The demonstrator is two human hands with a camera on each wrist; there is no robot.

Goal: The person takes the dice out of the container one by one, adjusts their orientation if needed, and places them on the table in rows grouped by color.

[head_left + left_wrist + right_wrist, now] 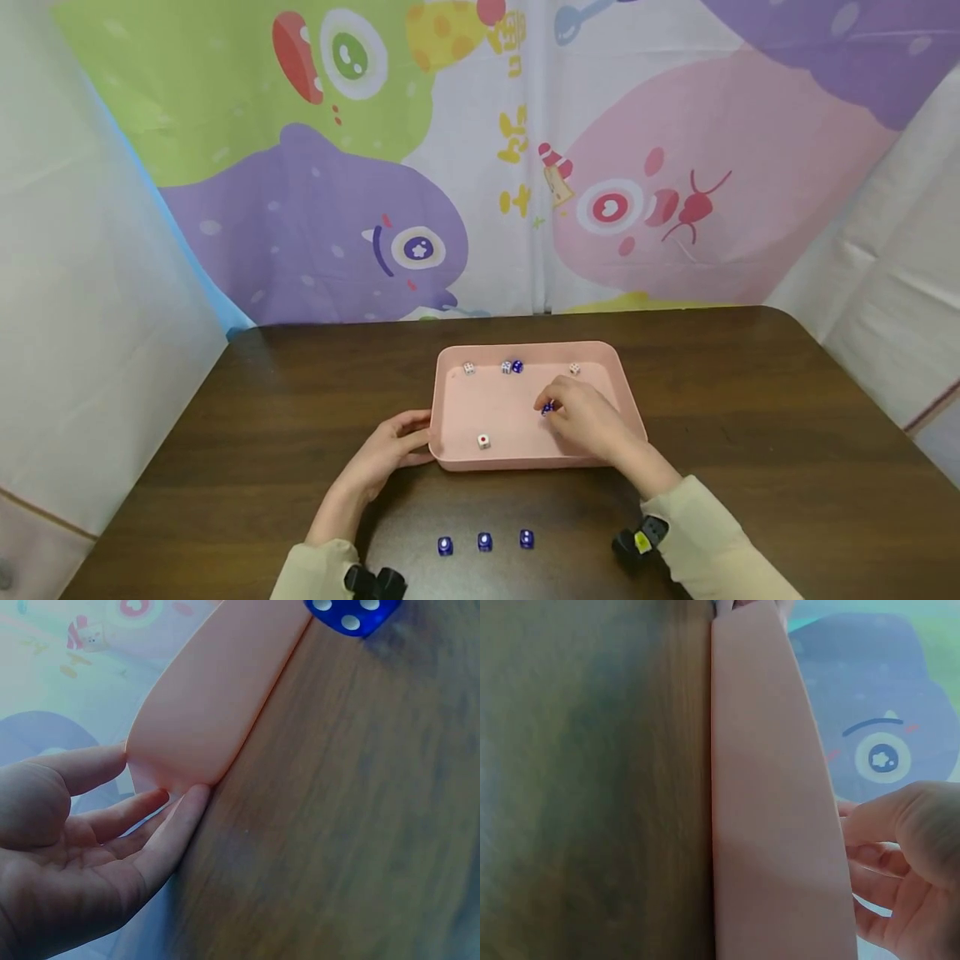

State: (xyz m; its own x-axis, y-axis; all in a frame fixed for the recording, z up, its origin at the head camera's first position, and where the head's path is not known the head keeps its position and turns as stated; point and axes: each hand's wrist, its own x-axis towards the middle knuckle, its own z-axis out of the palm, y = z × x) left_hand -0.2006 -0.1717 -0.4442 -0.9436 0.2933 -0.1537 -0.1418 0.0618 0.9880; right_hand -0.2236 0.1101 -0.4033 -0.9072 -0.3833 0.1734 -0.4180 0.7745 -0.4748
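Note:
A pink tray (495, 462) stands on the table. My left hand (392, 450) rests against its left side, the thumb at the rim and the fingers along the outer wall near the corner, as the left wrist view shows. Over the right half of the tray, my right hand (585, 417) pinches a blue die (547, 407) at its fingertips, partly covered by them. In the right wrist view the tray wall hides those fingertips. White dice lie in the tray: one at the back left (468, 368), one at the back right (574, 368), one at the front (483, 442).
Near the tray's back wall, a white die (506, 367) sits beside a blue die (517, 366). In front of the tray, three blue dice form a spaced row on the brown table: left die (446, 546), middle die (484, 542), right die (527, 539). A cartoon curtain (510, 167) hangs behind.

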